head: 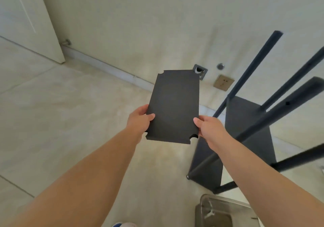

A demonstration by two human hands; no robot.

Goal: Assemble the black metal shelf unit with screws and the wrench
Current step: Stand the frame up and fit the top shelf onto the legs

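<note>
- The pale tiled floor (pixel 61 121) spreads beneath and to the left of the grip, meeting a cream wall (pixel 140 25) beyond it.
- A white door (pixel 26 21) stands far off to the left of the grip, with a small metal doorstop (pixel 66 42) at the wall's foot beside it.
- The partly built black shelf frame (pixel 245 139) stands on the floor just right of the grip: several long dark posts (pixel 254 65) rise toward the camera from a shelf panel already fixed low between them.
- The loose black metal shelf panel (pixel 175 104) is held up in the air, clear of the floor, flat face toward the camera, with notched corners; its far end points away from the person.
- The left hand (pixel 139 121) grasps the panel's left long edge near the close end, thumb lying on the top face, fingers wrapped out of sight underneath.
- The right hand (pixel 210 128) grasps the opposite long edge at about the same height, thumb on top, fingers curled under.
- A shiny metal tray (pixel 226 212) sits on the floor below and right of the grip; small parts lie in it, too blurred to identify.
- Beyond the panel's far end, low on the wall, are a square pipe opening (pixel 200 71), a round cap (pixel 220 66) and a brass-coloured socket (pixel 223 82).
- A shoe tip (pixel 124 224) shows at the bottom edge, below the grip.
</note>
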